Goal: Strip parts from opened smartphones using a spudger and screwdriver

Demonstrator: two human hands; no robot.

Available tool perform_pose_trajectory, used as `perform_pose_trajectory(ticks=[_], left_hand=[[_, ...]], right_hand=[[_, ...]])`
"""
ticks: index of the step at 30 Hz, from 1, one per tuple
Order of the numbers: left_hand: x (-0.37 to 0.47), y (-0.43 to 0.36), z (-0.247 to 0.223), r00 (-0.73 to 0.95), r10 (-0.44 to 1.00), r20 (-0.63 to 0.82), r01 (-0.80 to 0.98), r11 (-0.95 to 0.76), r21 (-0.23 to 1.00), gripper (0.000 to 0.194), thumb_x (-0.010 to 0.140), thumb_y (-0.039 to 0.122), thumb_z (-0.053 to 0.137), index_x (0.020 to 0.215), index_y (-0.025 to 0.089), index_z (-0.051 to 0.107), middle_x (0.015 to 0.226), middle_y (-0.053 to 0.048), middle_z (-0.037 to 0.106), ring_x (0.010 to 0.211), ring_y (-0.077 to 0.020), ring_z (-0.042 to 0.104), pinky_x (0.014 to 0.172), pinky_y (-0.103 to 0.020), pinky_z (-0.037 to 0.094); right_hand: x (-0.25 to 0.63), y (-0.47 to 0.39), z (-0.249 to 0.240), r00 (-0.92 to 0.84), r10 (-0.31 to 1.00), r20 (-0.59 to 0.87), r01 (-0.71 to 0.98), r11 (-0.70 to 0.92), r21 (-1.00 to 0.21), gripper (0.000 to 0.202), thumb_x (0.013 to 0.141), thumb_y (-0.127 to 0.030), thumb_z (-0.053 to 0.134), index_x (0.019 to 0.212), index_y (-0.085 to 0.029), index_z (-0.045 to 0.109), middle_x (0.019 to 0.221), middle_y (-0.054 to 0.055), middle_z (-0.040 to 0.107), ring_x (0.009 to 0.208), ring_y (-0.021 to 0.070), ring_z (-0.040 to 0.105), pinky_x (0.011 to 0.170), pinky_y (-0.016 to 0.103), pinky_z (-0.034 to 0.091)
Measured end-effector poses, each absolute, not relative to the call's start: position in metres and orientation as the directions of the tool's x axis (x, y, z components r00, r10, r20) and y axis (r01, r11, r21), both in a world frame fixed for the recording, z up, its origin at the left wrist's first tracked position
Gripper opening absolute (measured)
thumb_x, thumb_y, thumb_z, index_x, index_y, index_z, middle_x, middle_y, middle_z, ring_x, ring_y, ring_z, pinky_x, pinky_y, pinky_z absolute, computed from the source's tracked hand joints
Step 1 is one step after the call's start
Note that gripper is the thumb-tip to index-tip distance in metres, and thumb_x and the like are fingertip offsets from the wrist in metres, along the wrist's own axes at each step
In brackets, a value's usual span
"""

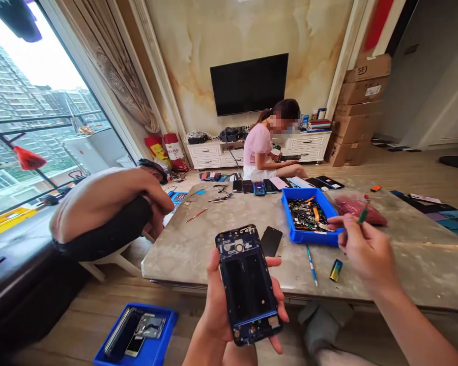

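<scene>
My left hand (217, 300) holds a dark blue phone frame (246, 284), tilted upright with its inner side toward me. Its battery bay is bare and black; small parts sit along its top and bottom. My right hand (366, 249) is closed on a thin tool with a green end (363, 216), most of it hidden by the fingers. The fingertips hover at the near right corner of a blue bin (295, 236) full of small phone boards and flex cables (303, 212). Just behind the frame, a black phone (272, 241) lies on the stone-topped table (175, 254).
A blue pen (312, 265) and a shiny battery-shaped piece (336, 270) lie near the table's front edge. Beyond the bin is a red bag (361, 209). Phones (258, 188) line the far edge, near tweezers (219, 197). Two people sit nearby. A blue tray (164, 345) stands on the floor.
</scene>
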State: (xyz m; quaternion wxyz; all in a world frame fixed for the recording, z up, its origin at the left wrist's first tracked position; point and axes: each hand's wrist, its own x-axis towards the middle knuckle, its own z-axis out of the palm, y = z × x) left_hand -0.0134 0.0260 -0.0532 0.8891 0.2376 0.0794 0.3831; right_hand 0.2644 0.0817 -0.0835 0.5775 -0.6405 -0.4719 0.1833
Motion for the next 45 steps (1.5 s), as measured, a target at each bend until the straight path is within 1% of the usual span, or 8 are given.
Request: perform_pose_trajectory(ticks=[5,9,12,19,30,38,42,45], left_hand=[[-0.010,0.025,-0.048,0.703,0.709,0.054,-0.648,0.607,0.460,0.106,0.085,0.091,0.025,0.133,0.005,0.064,0.095,-0.019,0.072,0.083,-0.0338,0.075,0.057,-0.040,0.062],[-0.009,0.025,-0.044,0.703,0.711,0.022,-0.642,0.620,0.450,0.104,0.085,0.090,0.021,0.130,0.007,0.066,0.094,-0.017,0.071,0.083,-0.0340,0.074,0.058,-0.046,0.063],[-0.010,0.025,-0.041,0.705,0.709,0.004,-0.635,0.629,0.448,0.106,0.086,0.090,0.014,0.128,0.008,0.066,0.094,-0.017,0.070,0.083,-0.0344,0.074,0.060,-0.051,0.064],[-0.013,0.022,-0.035,0.697,0.717,-0.004,-0.638,0.623,0.452,0.107,0.087,0.088,0.008,0.123,0.007,0.067,0.092,-0.016,0.069,0.082,-0.0345,0.074,0.058,-0.051,0.064],[-0.020,0.024,-0.035,0.682,0.731,0.006,-0.653,0.606,0.454,0.106,0.088,0.086,0.007,0.123,0.007,0.068,0.091,-0.016,0.069,0.082,-0.0344,0.074,0.057,-0.050,0.064],[-0.023,0.026,-0.039,0.643,0.765,-0.028,-0.675,0.584,0.451,0.105,0.087,0.087,0.009,0.122,0.007,0.066,0.089,-0.015,0.068,0.078,-0.0330,0.072,0.055,-0.047,0.062],[-0.023,0.025,-0.041,0.534,0.845,-0.022,-0.743,0.482,0.465,0.100,0.089,0.085,0.013,0.116,0.007,0.068,0.087,-0.015,0.068,0.075,-0.0309,0.071,0.059,-0.045,0.061],[-0.022,0.024,-0.040,0.442,0.897,-0.033,-0.782,0.403,0.475,0.098,0.089,0.085,0.016,0.107,0.005,0.070,0.082,-0.014,0.068,0.070,-0.0267,0.070,0.066,-0.040,0.060]], right_hand=[[0.220,0.031,-0.034,0.286,0.850,0.442,0.423,0.302,-0.855,0.061,0.107,-0.064,0.036,0.097,-0.019,0.076,0.099,0.007,0.071,0.089,0.0180,0.063,0.080,0.026,0.050],[0.199,0.005,-0.029,0.072,0.821,0.567,0.320,0.519,-0.793,0.054,0.113,-0.049,0.033,0.090,-0.018,0.072,0.073,0.003,0.060,0.065,0.0133,0.055,0.057,0.021,0.043],[0.194,0.000,-0.038,-0.123,0.760,0.638,0.272,0.644,-0.715,0.051,0.113,-0.042,0.036,0.079,-0.017,0.065,0.068,0.003,0.058,0.059,0.0124,0.053,0.054,0.023,0.040],[0.186,0.006,-0.049,-0.241,0.837,0.491,0.268,0.543,-0.796,0.053,0.113,-0.043,0.034,0.072,-0.017,0.056,0.062,0.002,0.061,0.055,0.0126,0.055,0.054,0.023,0.041],[0.176,0.012,-0.049,-0.205,0.877,0.434,0.271,0.477,-0.836,0.054,0.110,-0.047,0.047,0.070,-0.014,0.062,0.058,0.002,0.059,0.045,0.0087,0.053,0.043,0.017,0.040],[0.174,-0.004,-0.043,0.172,0.834,0.524,0.073,0.520,-0.851,0.045,0.109,-0.040,0.053,0.074,-0.016,0.067,0.065,0.001,0.059,0.046,0.0072,0.052,0.039,0.015,0.040],[0.176,-0.013,-0.029,-0.286,0.746,0.601,0.128,0.652,-0.748,0.018,0.107,-0.029,0.058,0.109,-0.024,0.076,0.088,0.003,0.071,0.070,0.0120,0.069,0.062,0.019,0.058],[0.175,-0.016,-0.021,-0.509,0.663,0.549,0.212,0.715,-0.667,0.019,0.101,-0.020,0.065,0.119,-0.023,0.071,0.096,0.000,0.075,0.084,0.0117,0.074,0.079,0.015,0.060]])
